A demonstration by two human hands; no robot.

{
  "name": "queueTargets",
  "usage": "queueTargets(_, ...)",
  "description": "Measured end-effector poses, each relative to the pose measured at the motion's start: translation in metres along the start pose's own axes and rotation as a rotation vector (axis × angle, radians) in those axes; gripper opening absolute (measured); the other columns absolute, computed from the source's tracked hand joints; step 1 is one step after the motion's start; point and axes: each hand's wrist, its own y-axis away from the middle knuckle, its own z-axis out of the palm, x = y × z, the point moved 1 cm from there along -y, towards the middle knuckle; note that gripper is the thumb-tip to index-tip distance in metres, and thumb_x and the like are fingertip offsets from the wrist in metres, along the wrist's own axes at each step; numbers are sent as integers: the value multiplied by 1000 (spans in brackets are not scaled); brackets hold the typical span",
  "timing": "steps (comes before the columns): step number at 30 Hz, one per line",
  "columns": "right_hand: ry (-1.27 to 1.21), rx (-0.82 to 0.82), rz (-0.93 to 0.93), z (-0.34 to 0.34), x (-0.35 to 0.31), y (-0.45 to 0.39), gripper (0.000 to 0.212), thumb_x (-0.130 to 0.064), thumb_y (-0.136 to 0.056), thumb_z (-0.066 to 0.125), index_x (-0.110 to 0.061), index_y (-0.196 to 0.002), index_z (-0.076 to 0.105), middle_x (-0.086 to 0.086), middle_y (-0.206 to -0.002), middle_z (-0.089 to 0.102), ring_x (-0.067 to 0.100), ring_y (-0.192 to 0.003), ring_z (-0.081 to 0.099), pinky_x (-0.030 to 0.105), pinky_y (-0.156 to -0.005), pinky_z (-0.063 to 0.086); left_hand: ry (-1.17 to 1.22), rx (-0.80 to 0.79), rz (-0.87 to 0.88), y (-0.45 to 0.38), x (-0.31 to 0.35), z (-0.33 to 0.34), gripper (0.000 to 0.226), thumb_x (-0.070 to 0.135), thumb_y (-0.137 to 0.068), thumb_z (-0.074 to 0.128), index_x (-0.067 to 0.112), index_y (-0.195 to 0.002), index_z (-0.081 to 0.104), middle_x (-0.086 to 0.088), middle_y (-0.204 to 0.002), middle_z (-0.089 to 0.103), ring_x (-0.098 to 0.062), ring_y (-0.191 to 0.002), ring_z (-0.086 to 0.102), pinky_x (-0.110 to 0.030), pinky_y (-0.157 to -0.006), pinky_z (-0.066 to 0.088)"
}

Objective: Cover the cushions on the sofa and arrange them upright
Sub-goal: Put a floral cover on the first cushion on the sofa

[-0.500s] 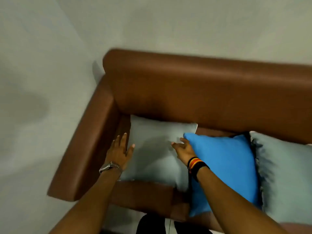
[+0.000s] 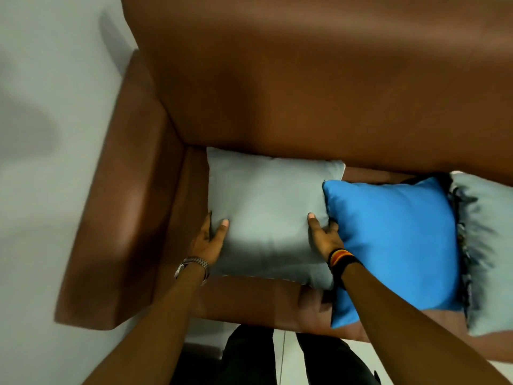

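A pale grey cushion [image 2: 266,207] leans against the backrest at the left end of the brown leather sofa [image 2: 305,87]. My left hand [image 2: 209,237] grips its left edge, thumb on the front face. My right hand [image 2: 323,237] grips its right edge, fingers tucked between it and a bright blue cushion [image 2: 397,243]. The blue cushion overlaps the grey one's right side. A second pale grey cushion [image 2: 488,245] stands at the far right, partly cut off by the frame.
The sofa's left armrest [image 2: 122,207] sits just left of my left hand. A grey wall [image 2: 50,79] lies behind and to the left. My legs in dark trousers [image 2: 249,357] stand on a pale floor at the seat's front edge.
Both hands slid from resting on the grey cushion's face down to gripping its side edges. The view moved closer to the sofa.
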Motion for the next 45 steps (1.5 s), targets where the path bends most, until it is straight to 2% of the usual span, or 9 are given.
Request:
queueTargets(7, -371, -151, -155, -80, -68, 77, 70, -75, -95, 41, -23, -129, 73, 8, -126, 77, 31, -116, 72, 44, -95, 57, 527, -61, -63, 15, 64, -131, 62, 76, -90, 40, 28, -107, 75, -6, -114, 75, -25, -96, 72, -41, -84, 52)
queueTargets(10, -611, -241, -189, -84, -98, 87, 89, -85, -88, 33, -17, -128, 73, 13, -123, 79, 31, -107, 78, 45, -80, 64, 658, -103, 28, 3, 95, -156, 97, 90, -82, 22, 20, -139, 59, -11, -131, 67, -34, -115, 65, -50, -88, 53)
queueTargets(17, -171, -134, -272, -26, -147, 52, 97, -82, -89, 45, -34, -168, 17, -1, -170, 35, 27, -151, 43, 51, -121, 37, 276, -64, 237, -29, 133, -106, 94, 93, -71, 47, 45, -151, 36, 6, -154, 46, -24, -140, 46, -42, -106, 43)
queueTargets(23, -57, -142, -354, -6, -154, 17, 46, -35, -99, 69, -27, -141, 51, -12, -113, 68, 21, -107, 65, 9, -66, 48, 256, 17, 221, -45, 129, -61, 127, 76, -62, 78, 37, -162, 10, 0, -161, 39, -26, -144, 42, -44, -113, 35)
queueTargets(31, -47, -288, -429, -36, -135, 9, 80, -40, -99, 68, -28, -167, 26, -1, -161, 49, 23, -143, 53, 28, -110, 46, 275, 164, 266, -37, 125, -44, 112, 72, -75, 73, 41, -162, 10, 4, -168, 28, -23, -150, 33, -45, -116, 35)
queueTargets(35, 192, -186, -449, -87, -97, -4, 80, -43, -98, 68, -32, -166, 28, 1, -169, 35, 24, -154, 35, 38, -124, 31, 306, 273, 151, -8, 99, 11, 101, 68, -85, 63, 36, -163, 8, -3, -167, 32, -29, -149, 37, -43, -116, 33)
queueTargets(40, 260, 263, -244, -218, 32, -26, 61, -25, -98, 70, -9, -154, 52, 24, -164, 40, 43, -151, 37, 46, -124, 29, 266, -69, -37, 69, 64, 164, 81, 64, -90, 60, 43, -160, 23, 1, -163, 40, -20, -142, 45, -31, -103, 36)
queueTargets(43, 247, 186, -48, -292, 111, -40, 63, -26, -101, 67, -10, -158, 45, 26, -158, 48, 43, -143, 50, 44, -117, 38, 283, -206, 65, 110, 71, 259, 65, 56, -89, 66, 45, -148, 42, 13, -157, 46, 10, -130, 48, -17, -105, 39)
queueTargets(45, 201, 90, 42, -319, 142, -52, 64, -37, -103, 62, -11, -158, 44, 22, -158, 51, 40, -141, 53, 43, -116, 39, 272, -179, 77, 121, 82, 300, 70, 52, -90, 67, 41, -153, 38, 18, -153, 48, 0, -136, 49, -18, -104, 40)
